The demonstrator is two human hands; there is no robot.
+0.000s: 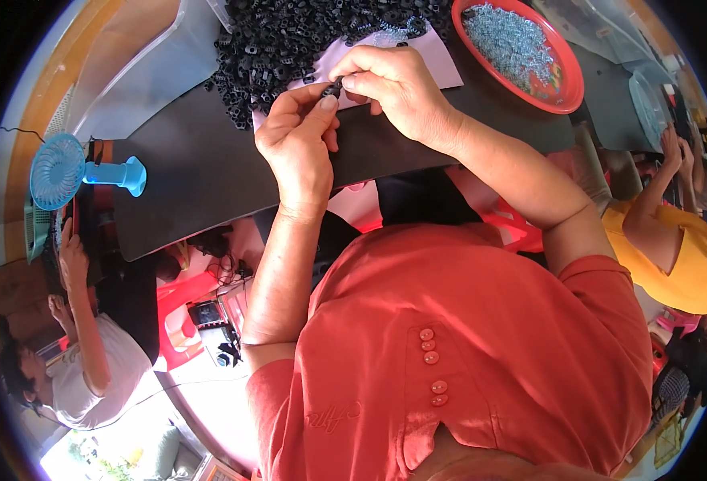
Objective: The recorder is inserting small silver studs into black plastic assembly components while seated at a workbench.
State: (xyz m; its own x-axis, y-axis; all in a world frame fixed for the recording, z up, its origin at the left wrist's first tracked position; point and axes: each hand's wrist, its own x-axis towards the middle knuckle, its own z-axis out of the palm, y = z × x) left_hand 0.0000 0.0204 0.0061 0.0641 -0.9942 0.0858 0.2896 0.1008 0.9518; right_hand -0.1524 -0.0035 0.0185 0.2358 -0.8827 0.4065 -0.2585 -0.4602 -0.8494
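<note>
Over the near side of the pile, a small black plastic piece (332, 90), which looks like a cord lock, is held between both my hands. My left hand (299, 152) pinches its lower end between thumb and fingers. The fingertips of my right hand (405, 90) close on its upper end and partly cover it. Just beyond lies a heap of black plastic pieces (269, 56), partly on a pale sheet (441, 64). Some small springs (393, 34) rest on that sheet.
A red oval tray (571, 84) full of small metal springs (509, 48) stands right of the heap. A blue fan (58, 171) is at the table's left end, near a clear plastic bin (157, 72). People sit at left (101, 361) and right (666, 248).
</note>
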